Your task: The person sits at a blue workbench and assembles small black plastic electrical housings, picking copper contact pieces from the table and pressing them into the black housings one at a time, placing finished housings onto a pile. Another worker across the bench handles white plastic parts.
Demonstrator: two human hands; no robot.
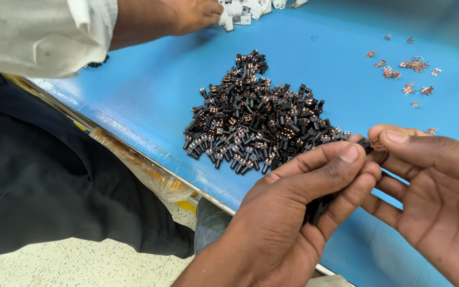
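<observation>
My left hand (298, 207) and my right hand (431, 180) meet at the lower right, over the near edge of the blue table (150, 90). Between their fingertips they pinch one small black plastic part (365, 143). More black parts (317, 207) show inside my left palm, mostly hidden by the curled fingers. A big pile of the same small black parts with copper contacts (253, 125) lies on the table just left of my hands.
Loose copper clips (407, 72) are scattered at the far right. Small white plastic pieces (243, 10) lie at the top edge, where another person's hand (187, 16) in a pale sleeve reaches. That person's dark trousers fill the left. A plastic-wrapped bundle (144, 170) hangs below the table edge.
</observation>
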